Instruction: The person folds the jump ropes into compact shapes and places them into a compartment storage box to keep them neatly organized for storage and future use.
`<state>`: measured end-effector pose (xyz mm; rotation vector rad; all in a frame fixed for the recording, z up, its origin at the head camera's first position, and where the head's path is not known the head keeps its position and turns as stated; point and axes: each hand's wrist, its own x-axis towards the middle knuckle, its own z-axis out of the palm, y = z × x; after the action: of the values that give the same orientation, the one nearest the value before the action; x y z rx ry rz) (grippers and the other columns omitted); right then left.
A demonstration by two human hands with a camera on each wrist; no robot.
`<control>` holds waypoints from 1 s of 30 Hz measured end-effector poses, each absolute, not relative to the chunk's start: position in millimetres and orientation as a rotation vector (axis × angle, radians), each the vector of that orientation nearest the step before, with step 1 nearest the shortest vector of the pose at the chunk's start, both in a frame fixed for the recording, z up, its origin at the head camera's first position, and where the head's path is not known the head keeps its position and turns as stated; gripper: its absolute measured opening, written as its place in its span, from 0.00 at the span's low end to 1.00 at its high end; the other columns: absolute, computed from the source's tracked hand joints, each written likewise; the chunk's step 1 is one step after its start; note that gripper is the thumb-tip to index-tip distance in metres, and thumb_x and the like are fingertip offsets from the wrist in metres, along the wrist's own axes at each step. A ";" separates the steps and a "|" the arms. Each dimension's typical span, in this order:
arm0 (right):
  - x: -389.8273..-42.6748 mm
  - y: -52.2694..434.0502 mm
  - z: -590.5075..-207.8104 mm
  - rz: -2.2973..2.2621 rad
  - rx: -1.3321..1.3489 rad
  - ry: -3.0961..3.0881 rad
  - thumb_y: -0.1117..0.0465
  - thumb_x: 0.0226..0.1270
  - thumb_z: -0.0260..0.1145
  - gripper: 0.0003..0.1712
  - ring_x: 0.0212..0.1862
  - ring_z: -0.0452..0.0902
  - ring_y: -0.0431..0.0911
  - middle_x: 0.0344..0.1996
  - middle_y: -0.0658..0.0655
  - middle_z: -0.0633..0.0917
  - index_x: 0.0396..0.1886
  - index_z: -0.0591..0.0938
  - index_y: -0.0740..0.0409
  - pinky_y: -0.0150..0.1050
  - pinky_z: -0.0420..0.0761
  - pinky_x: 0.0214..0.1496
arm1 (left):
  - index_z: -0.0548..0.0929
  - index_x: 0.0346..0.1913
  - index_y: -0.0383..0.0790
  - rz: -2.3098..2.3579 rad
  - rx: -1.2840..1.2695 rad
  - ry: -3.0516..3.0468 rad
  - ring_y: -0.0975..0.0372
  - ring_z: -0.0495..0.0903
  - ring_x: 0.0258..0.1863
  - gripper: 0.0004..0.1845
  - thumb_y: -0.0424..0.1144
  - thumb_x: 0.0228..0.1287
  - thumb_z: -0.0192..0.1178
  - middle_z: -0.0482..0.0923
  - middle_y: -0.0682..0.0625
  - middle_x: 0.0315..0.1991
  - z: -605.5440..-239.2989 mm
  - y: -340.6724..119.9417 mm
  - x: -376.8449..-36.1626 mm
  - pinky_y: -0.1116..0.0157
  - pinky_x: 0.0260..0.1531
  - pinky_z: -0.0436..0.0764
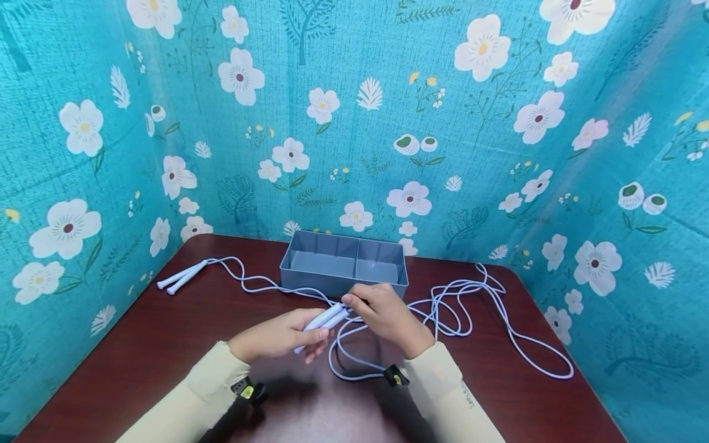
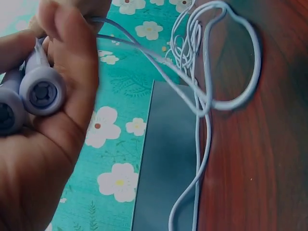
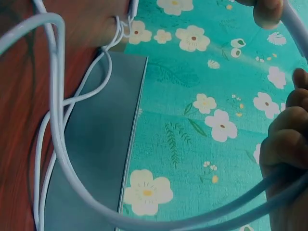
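The pair of white handles (image 1: 324, 320) is lying in the left hand (image 1: 279, 338), just above the desk (image 1: 166, 344) and in front of the grey organiser box (image 1: 343, 264). Their long axis is running from lower left to upper right, cord ends pointing toward the right hand (image 1: 388, 317), butt ends toward the left wrist; the left wrist view is showing those two round butt caps (image 2: 42, 92) side by side. The left fingers (image 1: 316, 335) are curling around both handles and gripping them. The right hand is sitting right at the upper tips, nearer to the cord (image 1: 346, 363) than the left, and its fingers (image 3: 288, 144) are curling around and holding the cord where it is leaving the handles, so the cord is arching in a loop below both hands.

From there the cord is trailing right in loose coils (image 1: 454, 307) and a long loop toward the desk's right edge. A second pair of handles (image 1: 183, 275) is lying well apart at far left, its cord running past the box front.

The floral backdrop (image 1: 354, 123) is bearing no writing. A faint mark on the right sleeve (image 1: 460, 400) is too small to read; no brand or label is showing elsewhere.
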<state>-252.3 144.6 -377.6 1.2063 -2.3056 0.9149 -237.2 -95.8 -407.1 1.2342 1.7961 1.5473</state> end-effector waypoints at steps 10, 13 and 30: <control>-256.8 175.8 -376.7 0.782 1.010 -2.384 0.57 0.72 0.60 0.07 0.23 0.66 0.36 0.20 0.41 0.70 0.33 0.81 0.50 0.33 0.70 0.26 | 0.69 0.48 0.30 1.830 1.109 1.830 0.62 0.74 0.19 0.08 0.34 0.77 0.45 0.72 0.40 0.30 -392.6 -115.4 -239.0 0.55 0.19 0.82; -259.6 178.1 -374.4 0.799 0.981 -2.354 0.58 0.73 0.59 0.07 0.27 0.71 0.36 0.27 0.43 0.78 0.42 0.83 0.52 0.34 0.75 0.30 | 0.68 0.49 0.29 1.996 1.054 1.723 0.64 0.69 0.18 0.08 0.33 0.77 0.44 0.70 0.44 0.29 -385.6 -127.9 -237.1 0.62 0.18 0.80; -264.7 183.5 -389.1 0.670 0.741 -2.320 0.56 0.75 0.56 0.14 0.30 0.70 0.39 0.31 0.46 0.78 0.51 0.83 0.52 0.37 0.74 0.33 | 0.64 0.52 0.33 2.345 0.789 1.720 0.65 0.64 0.17 0.11 0.38 0.76 0.47 0.66 0.48 0.28 -384.8 -109.5 -243.7 0.71 0.18 0.73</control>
<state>-264.7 183.5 -389.1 0.7414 -2.3204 0.6703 -243.7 -109.5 -384.8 0.7895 1.7199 2.3449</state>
